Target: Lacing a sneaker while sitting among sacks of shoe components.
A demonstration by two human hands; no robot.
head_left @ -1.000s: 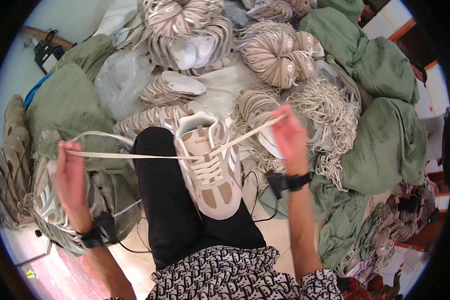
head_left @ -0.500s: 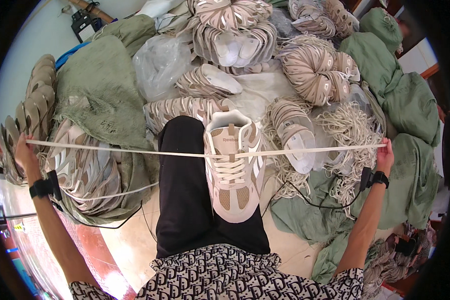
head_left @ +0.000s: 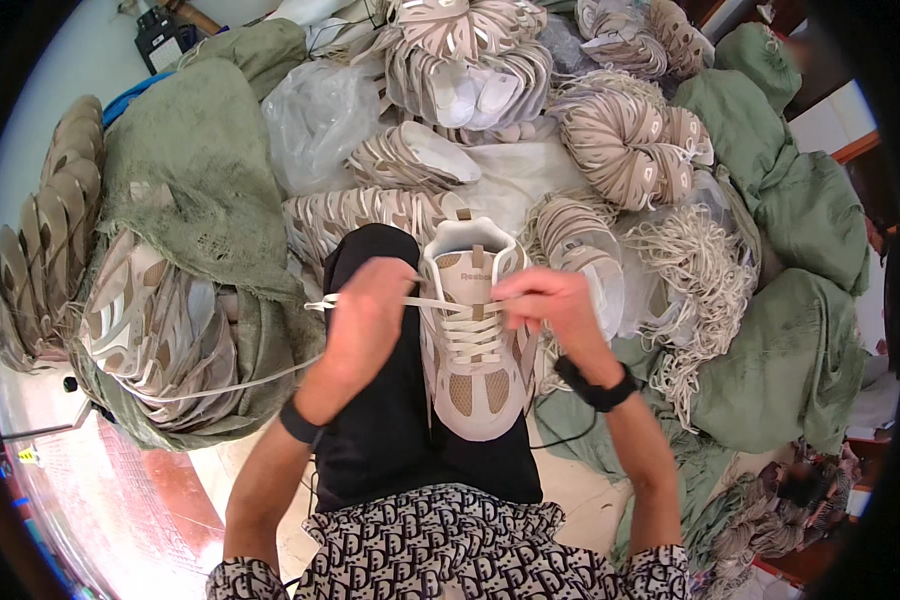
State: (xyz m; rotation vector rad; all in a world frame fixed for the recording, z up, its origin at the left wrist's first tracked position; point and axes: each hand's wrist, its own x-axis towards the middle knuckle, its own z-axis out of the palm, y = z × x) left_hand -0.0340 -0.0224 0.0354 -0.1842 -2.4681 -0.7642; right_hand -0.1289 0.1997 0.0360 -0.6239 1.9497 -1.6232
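Observation:
A beige and white sneaker upper [head_left: 475, 405] rests across my black-trousered thighs, toe toward me and collar away. Cream laces [head_left: 470, 333] criss-cross its front. My left hand [head_left: 365, 315], a little blurred, is closed over my left thigh on a flat cream shoelace [head_left: 428, 301]; the lace runs from it to the top eyelets, and a short end sticks out on its left. Beside the tongue, my right hand [head_left: 555, 305] pinches the lace at the upper's right edge, its fingertips partly hidden.
Bundles of shoe uppers [head_left: 625, 150] and green sacks [head_left: 205, 140] surround me. A tangle of loose laces [head_left: 695, 280] lies at the right, and an open sack of uppers [head_left: 160, 320] stands at the left. A clear plastic bag [head_left: 320, 115] sits farther back.
Both hands have come inward from wide apart, where they held the lace stretched out to both sides. They are now close to the sneaker upper, and the long spans of lace are gone from view.

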